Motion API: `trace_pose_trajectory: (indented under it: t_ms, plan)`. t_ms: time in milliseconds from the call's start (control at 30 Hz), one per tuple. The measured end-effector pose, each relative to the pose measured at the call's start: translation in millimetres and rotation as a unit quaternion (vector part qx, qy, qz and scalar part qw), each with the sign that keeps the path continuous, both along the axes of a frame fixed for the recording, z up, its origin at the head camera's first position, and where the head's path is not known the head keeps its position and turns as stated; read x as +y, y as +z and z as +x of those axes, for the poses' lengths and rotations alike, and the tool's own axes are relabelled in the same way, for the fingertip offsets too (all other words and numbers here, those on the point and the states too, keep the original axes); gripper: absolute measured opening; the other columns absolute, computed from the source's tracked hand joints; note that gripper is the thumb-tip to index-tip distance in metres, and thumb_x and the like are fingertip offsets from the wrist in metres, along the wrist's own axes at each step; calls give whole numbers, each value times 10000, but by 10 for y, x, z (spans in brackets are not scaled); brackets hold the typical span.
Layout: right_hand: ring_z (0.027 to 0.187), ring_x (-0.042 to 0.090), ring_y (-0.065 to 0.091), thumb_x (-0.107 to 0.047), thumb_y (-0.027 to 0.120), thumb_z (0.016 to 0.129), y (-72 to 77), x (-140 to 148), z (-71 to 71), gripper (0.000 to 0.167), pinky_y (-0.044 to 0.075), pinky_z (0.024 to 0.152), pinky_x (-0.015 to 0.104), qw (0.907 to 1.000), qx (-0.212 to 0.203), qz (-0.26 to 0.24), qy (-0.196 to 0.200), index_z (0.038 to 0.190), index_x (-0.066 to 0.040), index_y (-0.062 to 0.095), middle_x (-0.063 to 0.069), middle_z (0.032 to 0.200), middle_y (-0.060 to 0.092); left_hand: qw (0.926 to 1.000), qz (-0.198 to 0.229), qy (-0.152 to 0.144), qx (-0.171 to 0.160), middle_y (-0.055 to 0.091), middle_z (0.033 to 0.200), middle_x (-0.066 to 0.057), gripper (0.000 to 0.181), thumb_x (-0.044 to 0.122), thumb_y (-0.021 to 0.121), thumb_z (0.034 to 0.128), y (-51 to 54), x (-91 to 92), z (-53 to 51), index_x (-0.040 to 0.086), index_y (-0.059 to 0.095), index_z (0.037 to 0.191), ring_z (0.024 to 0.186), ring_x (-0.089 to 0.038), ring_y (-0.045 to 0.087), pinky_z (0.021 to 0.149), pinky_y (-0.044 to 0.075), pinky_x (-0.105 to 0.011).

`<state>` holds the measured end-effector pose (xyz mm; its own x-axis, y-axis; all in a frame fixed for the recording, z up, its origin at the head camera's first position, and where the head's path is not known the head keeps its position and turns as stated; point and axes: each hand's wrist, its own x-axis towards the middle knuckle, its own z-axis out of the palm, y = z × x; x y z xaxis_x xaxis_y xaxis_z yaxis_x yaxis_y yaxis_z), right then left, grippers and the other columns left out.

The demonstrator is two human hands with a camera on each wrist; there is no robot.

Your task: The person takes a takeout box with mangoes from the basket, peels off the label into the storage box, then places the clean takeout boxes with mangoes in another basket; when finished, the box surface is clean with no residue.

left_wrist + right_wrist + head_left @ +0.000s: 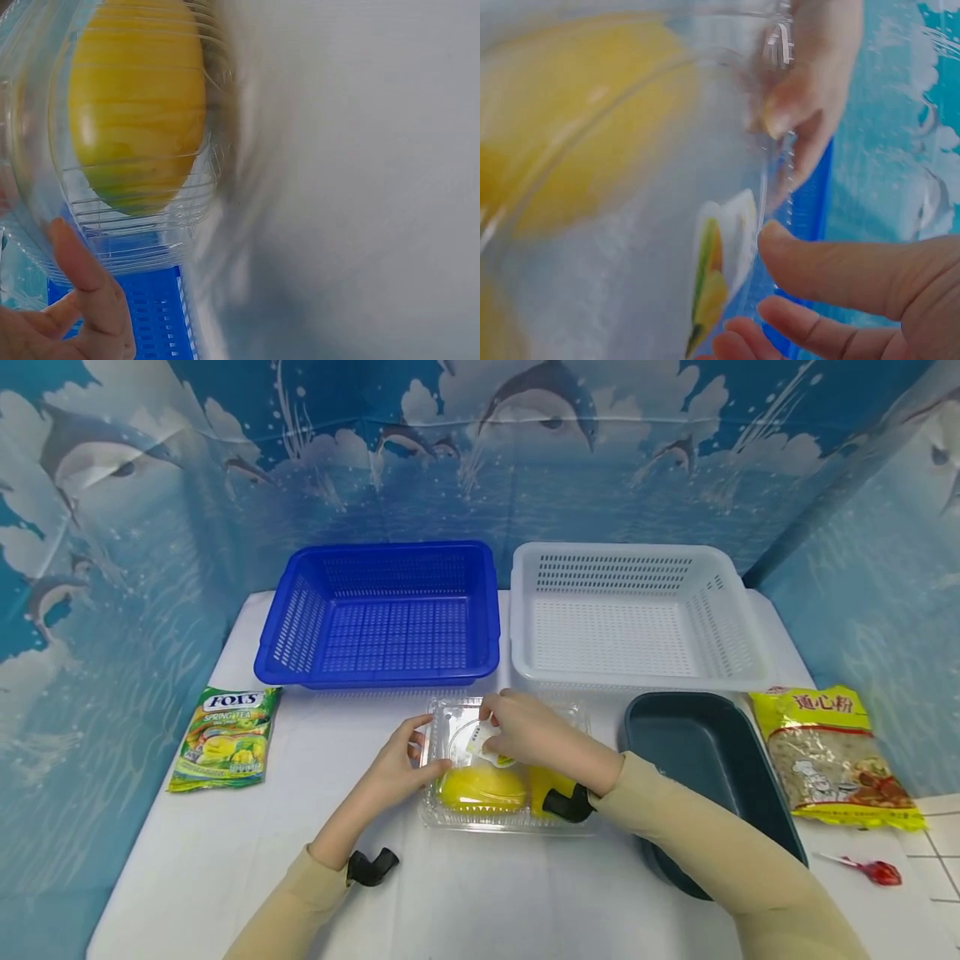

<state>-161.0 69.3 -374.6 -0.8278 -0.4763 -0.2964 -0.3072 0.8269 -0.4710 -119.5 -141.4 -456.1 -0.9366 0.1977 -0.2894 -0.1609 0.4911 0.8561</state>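
Observation:
A clear plastic clamshell box (438, 814) with yellow mango-like fruits (483, 789) inside lies at the front middle of the table. My left hand (397, 764) grips its left side, thumb by the front and fingers at the edge. In the left wrist view, a finger touches the box's corner near one yellow fruit (139, 105). Over the lid, my right hand (536, 735) pinches at a white label (480, 739) with a green and yellow print. The label's edge (742, 214) stands up beside the right thumb in the right wrist view.
Behind the box stand a blue basket (375, 681) and a white basket (637, 681). A dark grey tray (675, 735) lies under the right forearm. Far left is a green candy bag (225, 739); far right are a yellow pasta bag (832, 760) and a red lollipop (877, 872).

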Motion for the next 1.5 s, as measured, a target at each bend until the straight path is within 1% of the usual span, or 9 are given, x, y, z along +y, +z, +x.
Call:
trace_pose_trajectory:
  t_ms: [333, 567, 733, 867, 967, 1067, 1233, 1400, 1500]
  plan:
    - [798, 308, 606, -72, 812, 737, -46, -177, 70, 333, 543, 704, 383, 9973, 539, 477, 133, 995, 18, 622, 162, 882, 649, 9996, -17, -82, 254, 485, 1120, -155, 772, 178, 747, 842, -6, -5, 13, 47, 356, 1494, 875, -219, 443, 547, 526, -252]
    - [805, 278, 586, -67, 797, 734, -58, -181, 34, 336, 532, 713, 373, 9979, 303, 569, 47, 1007, -4, 612, 146, 905, 633, 9995, -86, -94, 299, 492, 1115, -158, 773, 191, 743, 836, -12, 1, 5, 39, 360, 1490, 898, -226, 442, 555, 491, -237]
    - [798, 235, 561, -70, 808, 752, -62, -152, 60, 309, 520, 719, 335, 9995, 286, 103, -67, 1000, -27, 630, 119, 918, 616, 10000, -83, 9, 51, 478, 1138, -136, 772, 196, 744, 848, 3, -5, 20, 84, 352, 1503, 915, -220, 427, 578, 526, -258]
    - [732, 173, 534, -72, 755, 833, -15, -36, 100, 164, 478, 650, 261, 9978, 280, -547, -234, 960, -59, 652, 56, 830, 600, 10000, -7, 72, -66, 463, 1155, -136, 781, 195, 745, 854, -5, -12, 22, 96, 337, 1512, 926, -225, 418, 590, 552, -283]
    - [689, 149, 526, -111, 741, 864, 56, 168, 126, 113, 452, 613, 236, 9935, 119, -1021, -483, 943, -80, 667, 23, 775, 600, 10000, 20, 41, -68, 458, 1160, -138, 790, 199, 746, 856, -12, -3, 15, 92, 327, 1516, 936, -232, 414, 590, 553, -282]
    - [741, 165, 552, -154, 762, 861, 136, 470, 149, 173, 480, 664, 252, 9852, -152, -1469, -875, 984, -75, 671, 38, 826, 626, 10000, 21, 16, -59, 456, 1160, -138, 792, 195, 745, 857, -14, 5, 17, 88, 323, 1518, 940, -237, 410, 586, 550, -278]
    - [806, 179, 570, -213, 747, 886, 191, 1161, 229, 283, 519, 695, 255, 9688, -164, -1654, -1836, 1079, -31, 650, 96, 944, 639, 10000, -26, -27, -69, 461, 1157, -134, 787, 196, 744, 860, -8, 13, 27, 91, 326, 1518, 944, -243, 409, 591, 517, -275]
    - [735, 82, 565, -265, 709, 918, 4, 1888, 281, 404, 514, 632, 181, 9535, -117, -1430, -2652, 1159, 39, 598, 87, 949, 644, 9999, -33, -89, -103, 455, 1166, -143, 794, 210, 737, 866, -7, 1, 17, 88, 310, 1524, 942, -258, 421, 594, 527, -274]
    - [719, 90, 576, -283, 685, 935, -140, 2186, 275, 444, 516, 638, 204, 9483, -289, -1249, -2903, 1180, 71, 577, 36, 903, 659, 9999, -16, -64, -99, 453, 1182, -150, 795, 202, 736, 867, 5, -7, 16, 88, 306, 1526, 939, -256, 429, 599, 557, -293]
